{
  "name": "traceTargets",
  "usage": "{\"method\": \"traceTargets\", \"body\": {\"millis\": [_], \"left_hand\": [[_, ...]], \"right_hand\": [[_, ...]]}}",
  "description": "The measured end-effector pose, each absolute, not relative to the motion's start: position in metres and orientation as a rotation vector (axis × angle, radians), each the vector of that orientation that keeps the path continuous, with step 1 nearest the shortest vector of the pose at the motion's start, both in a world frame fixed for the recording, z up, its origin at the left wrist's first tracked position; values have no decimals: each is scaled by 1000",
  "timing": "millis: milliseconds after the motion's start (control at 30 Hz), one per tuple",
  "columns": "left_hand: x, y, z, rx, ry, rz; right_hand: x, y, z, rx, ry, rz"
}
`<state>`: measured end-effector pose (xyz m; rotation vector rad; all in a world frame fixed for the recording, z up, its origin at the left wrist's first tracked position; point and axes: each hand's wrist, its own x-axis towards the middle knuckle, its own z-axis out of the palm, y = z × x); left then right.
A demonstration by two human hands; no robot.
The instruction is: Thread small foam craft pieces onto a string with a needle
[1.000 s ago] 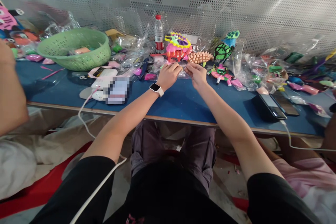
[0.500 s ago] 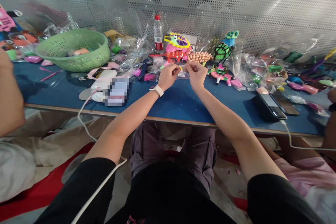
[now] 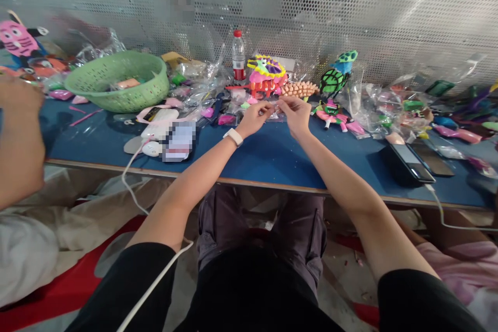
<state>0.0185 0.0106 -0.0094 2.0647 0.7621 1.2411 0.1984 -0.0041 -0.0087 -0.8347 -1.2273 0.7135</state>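
Observation:
My left hand (image 3: 254,118) and my right hand (image 3: 295,115) meet fingertip to fingertip above the blue table, both closed in a pinch. Whatever lies between the fingers is too small to make out. Just behind them stands a red, pink and yellow clay figure (image 3: 266,75), beside a tan figure covered in knobs (image 3: 299,89). To the right of my right hand lies a small pink and green clay figure (image 3: 330,113). A green turtle-like figure with a blue top (image 3: 335,80) stands farther back. A packet of pink clay (image 3: 226,120) sits left of my left hand.
On the left are a green basket (image 3: 116,99), a phone (image 3: 179,141) and a white cable. A bottle (image 3: 238,57) stands against the perforated metal wall. Plastic bags (image 3: 383,101) and a dark box-shaped device (image 3: 406,161) lie right. A person's arm (image 3: 19,140) reaches in from the left.
My left wrist has turned, so the watch face no longer shows. Both hands stay close together in a pinch. The view has shifted slightly, and the arm at the left has moved a little.

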Motion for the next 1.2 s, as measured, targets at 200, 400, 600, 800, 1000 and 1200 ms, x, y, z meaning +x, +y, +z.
{"method": "traceTargets", "body": {"millis": [200, 400, 600, 800, 1000, 1200], "left_hand": [[16, 6, -4, 1798, 578, 1115], [17, 0, -4, 1744, 518, 1090], [21, 0, -10, 1755, 611, 1158], [21, 1, -12, 1700, 569, 1159], [23, -3, -10, 1711, 640, 1156], [22, -10, -2, 1780, 604, 1104]], "right_hand": [[207, -5, 2, -788, -1249, 922], [209, -2, -1, -746, -1228, 1090], [210, -2, 1, -871, -1282, 895], [209, -7, 1, -820, -1351, 925], [214, -10, 10, -830, -1343, 881], [210, -24, 22, -901, -1455, 825]]}}
